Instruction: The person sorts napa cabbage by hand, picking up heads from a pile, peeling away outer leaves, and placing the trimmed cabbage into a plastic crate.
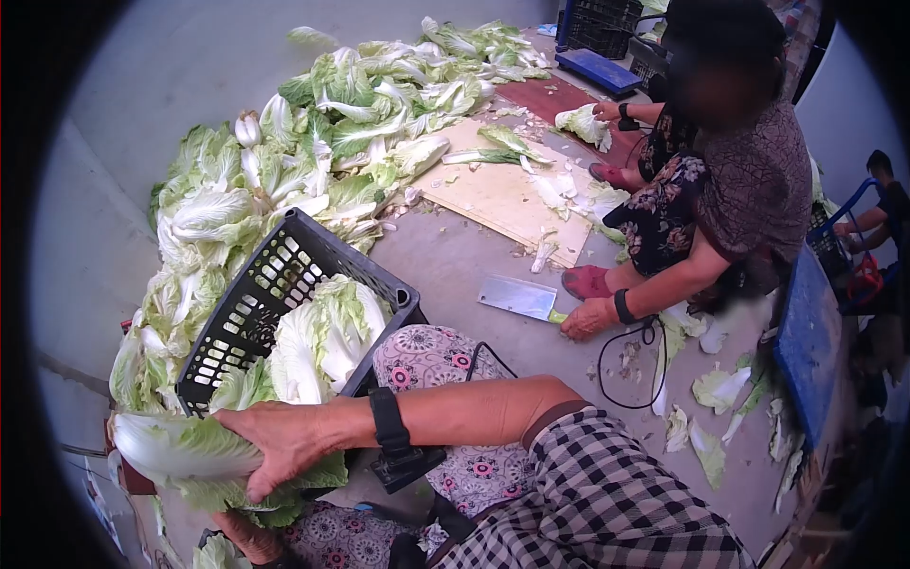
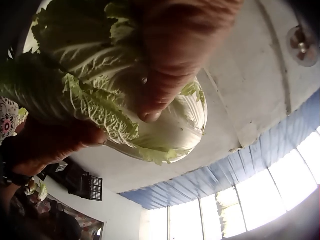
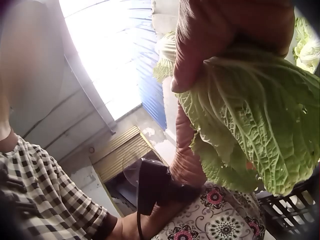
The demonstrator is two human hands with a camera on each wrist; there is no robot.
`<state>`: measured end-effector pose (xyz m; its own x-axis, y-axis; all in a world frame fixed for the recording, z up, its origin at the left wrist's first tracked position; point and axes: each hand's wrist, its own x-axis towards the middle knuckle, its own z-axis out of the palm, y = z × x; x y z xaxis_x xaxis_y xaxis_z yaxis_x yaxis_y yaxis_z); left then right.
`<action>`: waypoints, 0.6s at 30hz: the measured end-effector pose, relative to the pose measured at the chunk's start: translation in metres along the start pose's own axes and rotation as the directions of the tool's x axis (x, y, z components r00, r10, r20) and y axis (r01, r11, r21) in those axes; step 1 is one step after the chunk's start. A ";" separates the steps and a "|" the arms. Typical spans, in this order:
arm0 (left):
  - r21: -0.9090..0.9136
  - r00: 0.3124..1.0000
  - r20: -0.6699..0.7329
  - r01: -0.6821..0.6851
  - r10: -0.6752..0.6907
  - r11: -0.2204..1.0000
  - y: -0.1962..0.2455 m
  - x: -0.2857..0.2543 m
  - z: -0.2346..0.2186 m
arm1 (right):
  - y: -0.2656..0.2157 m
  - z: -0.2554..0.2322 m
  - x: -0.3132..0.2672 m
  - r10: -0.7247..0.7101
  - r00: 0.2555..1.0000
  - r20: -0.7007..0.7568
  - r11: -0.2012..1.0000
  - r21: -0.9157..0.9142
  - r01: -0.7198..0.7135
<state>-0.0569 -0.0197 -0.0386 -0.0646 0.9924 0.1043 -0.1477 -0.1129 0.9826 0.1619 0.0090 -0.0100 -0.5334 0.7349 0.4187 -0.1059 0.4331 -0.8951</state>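
Note:
My right hand point(image 1: 284, 444) grips a napa cabbage point(image 1: 180, 450) with a white stem end and green leaves, its thumb and fingers spread round the leafy part. Below it, my left hand point(image 1: 248, 537) holds the same cabbage from underneath and is partly hidden. In the left wrist view the left thumb point(image 2: 172, 65) lies on the pale leaves near the base. Loose outer leaves point(image 3: 265, 120) hang beneath the right hand in the right wrist view. The cabbage is held beside a black plastic crate point(image 1: 358, 254), where another cabbage point(image 1: 327, 337) lies.
A large heap of napa cabbages point(image 1: 351, 104) lies beyond the crate. Another person point(image 1: 749, 180) crouches at right with a cleaver point(image 1: 517, 296) and a cabbage point(image 1: 583, 125) near a yellow board point(image 1: 474, 204). Leaf scraps point(image 1: 718, 389) litter the floor near a blue panel point(image 1: 809, 341).

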 end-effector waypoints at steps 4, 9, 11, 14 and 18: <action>-0.023 0.999 0.045 0.019 -0.018 1.000 0.002 -0.008 -0.005 | 0.014 0.021 -0.003 -0.275 0.937 -0.216 0.943 -0.250 0.220; -0.076 0.993 0.120 0.024 -0.015 0.997 0.006 -0.018 -0.008 | -0.001 0.012 -0.009 0.056 0.987 -0.151 0.990 0.137 -0.035; -0.063 0.994 0.102 -0.024 0.031 0.998 0.015 -0.011 0.003 | -0.001 0.009 -0.008 0.062 0.978 -0.197 0.985 0.171 -0.028; -0.033 0.986 0.039 -0.164 0.165 0.986 0.034 0.006 0.029 | -0.005 0.002 -0.008 0.123 0.966 -0.229 0.992 0.029 -0.120; 0.112 0.983 0.182 -0.045 0.024 0.993 0.020 0.000 0.015 | 0.010 0.010 -0.011 -0.070 0.979 -0.191 0.858 -0.512 -0.039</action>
<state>-0.0455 -0.0210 -0.0172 0.1122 0.9816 0.1546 -0.0334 -0.1518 0.9879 0.1586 0.0001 -0.0253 -0.3549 0.7889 0.5017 0.3595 0.6105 -0.7058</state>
